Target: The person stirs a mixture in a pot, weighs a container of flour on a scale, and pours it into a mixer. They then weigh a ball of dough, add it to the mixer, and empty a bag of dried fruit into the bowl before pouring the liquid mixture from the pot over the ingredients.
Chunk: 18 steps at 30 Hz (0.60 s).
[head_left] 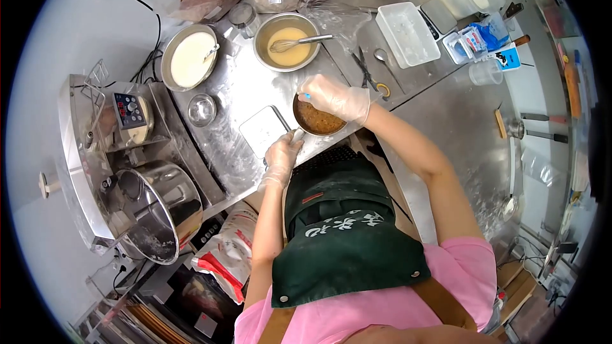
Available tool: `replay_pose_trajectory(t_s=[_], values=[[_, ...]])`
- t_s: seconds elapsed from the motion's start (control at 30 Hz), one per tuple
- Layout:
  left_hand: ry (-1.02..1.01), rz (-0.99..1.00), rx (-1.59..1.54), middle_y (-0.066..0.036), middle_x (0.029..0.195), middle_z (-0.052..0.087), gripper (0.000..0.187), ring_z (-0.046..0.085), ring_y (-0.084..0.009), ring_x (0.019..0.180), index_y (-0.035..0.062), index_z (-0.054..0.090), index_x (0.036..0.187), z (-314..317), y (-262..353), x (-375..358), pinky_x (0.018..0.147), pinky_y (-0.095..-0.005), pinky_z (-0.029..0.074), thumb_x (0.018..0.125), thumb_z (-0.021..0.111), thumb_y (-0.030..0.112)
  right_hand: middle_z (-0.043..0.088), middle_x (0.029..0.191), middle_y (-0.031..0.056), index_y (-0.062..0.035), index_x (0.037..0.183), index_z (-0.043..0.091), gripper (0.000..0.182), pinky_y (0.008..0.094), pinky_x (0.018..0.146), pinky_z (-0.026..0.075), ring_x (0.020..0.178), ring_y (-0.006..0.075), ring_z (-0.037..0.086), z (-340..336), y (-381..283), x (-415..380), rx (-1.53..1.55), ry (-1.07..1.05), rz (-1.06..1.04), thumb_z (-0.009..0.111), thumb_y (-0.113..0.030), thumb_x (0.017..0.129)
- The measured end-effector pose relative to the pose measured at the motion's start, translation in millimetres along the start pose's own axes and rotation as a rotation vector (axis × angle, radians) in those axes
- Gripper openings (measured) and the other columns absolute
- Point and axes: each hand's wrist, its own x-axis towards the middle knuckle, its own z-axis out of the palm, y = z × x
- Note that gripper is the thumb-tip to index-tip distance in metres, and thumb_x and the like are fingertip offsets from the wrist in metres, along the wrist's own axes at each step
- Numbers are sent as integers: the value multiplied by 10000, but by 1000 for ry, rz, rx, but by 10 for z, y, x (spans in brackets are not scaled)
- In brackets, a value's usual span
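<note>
Both of my hands wear clear plastic gloves. My left hand (282, 155) is closed round the handle of a small pan (320, 121) at the front edge of the steel table. Brown, grainy contents fill the pan. Over its upper rim, my right hand (331, 97) has its fingers pinched on a thin blue-tipped tool (305, 95); the rest of the tool is hidden. A white square scale (262, 132) lies left of the pan. Beyond the pan stands a metal bowl (258, 48) of yellow liquid with a whisk (287, 44) in it.
At the left are a bowl of white cream (191, 60), a small glass bowl (201, 110) and a mixer bowl (167, 213). Scissors (365, 71), a spoon (382, 56) and a white plastic tub (408, 35) lie to the right. Bags line the back.
</note>
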Motion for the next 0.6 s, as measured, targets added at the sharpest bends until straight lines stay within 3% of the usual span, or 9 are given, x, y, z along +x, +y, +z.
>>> replay_pose_trajectory(t_s=[0.17, 0.2, 0.27, 0.3, 0.33, 0.4, 0.47, 0.57, 0.6], values=[[-2, -2, 53, -173, 1057, 719, 411, 684, -336, 997, 147, 687, 1238, -34, 59, -18, 895, -408, 520, 875, 708, 338, 687, 819, 167, -39, 773, 695, 56, 406, 701, 555, 788, 332, 680, 255, -45, -94, -31, -229, -292, 670, -27, 725], [-5, -6, 50, -173, 1056, 719, 412, 684, -338, 997, 147, 688, 1237, -32, 56, -19, 894, -409, 519, 874, 709, 339, 670, 818, 182, -30, 796, 671, 50, 415, 695, 540, 780, 351, 667, 234, -85, -182, -14, -274, -333, 632, -53, 775], [-3, 0, 67, -174, 1050, 720, 414, 684, -339, 995, 144, 688, 1235, -42, 74, -24, 889, -412, 520, 872, 710, 341, 648, 793, 193, -15, 827, 630, 99, 432, 683, 519, 768, 376, 654, -89, -294, -385, 290, -375, -211, 574, -95, 837], [0, 8, 89, -173, 1047, 720, 415, 685, -339, 991, 141, 688, 1234, -73, 113, -41, 884, -413, 521, 871, 710, 341, 623, 756, 198, -2, 862, 599, 150, 451, 676, 502, 772, 391, 643, -73, -225, -434, 168, -448, -413, 526, -131, 882], [2, 17, 112, -173, 1043, 721, 417, 686, -339, 988, 138, 688, 1234, -89, 133, -51, 880, -414, 521, 870, 710, 341, 620, 761, 191, -8, 852, 602, 124, 436, 677, 513, 785, 377, 644, -91, -173, -540, 113, -464, -405, 545, -115, 875], [18, 31, 104, -170, 1037, 723, 418, 688, -337, 979, 131, 687, 1233, -80, 120, -46, 873, -414, 523, 872, 706, 341, 620, 770, 181, -10, 814, 609, 99, 414, 673, 524, 772, 367, 645, -122, -63, -543, 146, -449, -307, 568, -90, 855], [12, 25, 78, -169, 1033, 724, 421, 690, -335, 970, 124, 687, 1233, -39, 79, -39, 868, -413, 524, 873, 702, 342, 624, 782, 173, -2, 787, 628, 49, 399, 673, 531, 760, 358, 648, -162, 50, -401, 40, -277, -444, 606, -43, 803], [1, 4, 60, -169, 1032, 724, 428, 692, -335, 963, 121, 687, 1233, -10, 26, -3, 866, -409, 526, 871, 699, 348, 626, 788, 174, -16, 785, 649, 36, 411, 678, 526, 764, 358, 643, -118, 105, -123, 70, -123, -311, 627, -44, 778], [5, 10, 83, -170, 1032, 723, 430, 692, -335, 961, 124, 687, 1234, -29, 49, -11, 866, -408, 527, 869, 699, 351, 626, 790, 174, -15, 788, 652, 43, 413, 677, 523, 761, 358, 641, -90, 70, -104, 65, -190, -338, 628, -48, 778]])
